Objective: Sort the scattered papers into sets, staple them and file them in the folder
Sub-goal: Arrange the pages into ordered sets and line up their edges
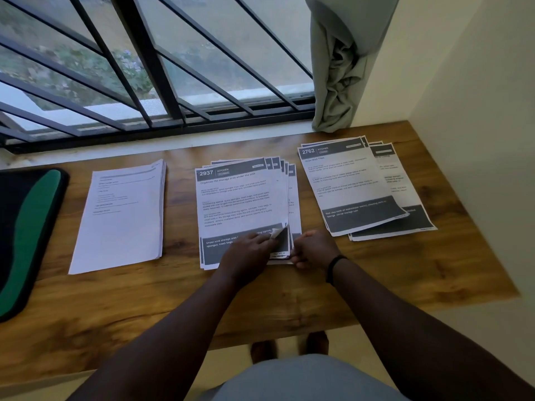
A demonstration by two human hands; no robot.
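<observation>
Desk [376, 279], wood: bare strip along the near edge, open across the full width. Bare lanes between the left paper stack [121, 215], the middle fanned stack [243, 204] and the right stack [356, 183]. Left end taken by a black-and-green folder [26, 235]. Far side closed by the barred window [150, 68] and hanging curtain [338, 68]; right side by the wall [469, 96].

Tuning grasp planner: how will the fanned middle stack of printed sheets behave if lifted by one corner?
The fanned middle stack of printed sheets probably flops: its corner already curls under the left hand. It likely splays further, since edges sit offset. It looks light and may slide on the smooth wooden table.
</observation>
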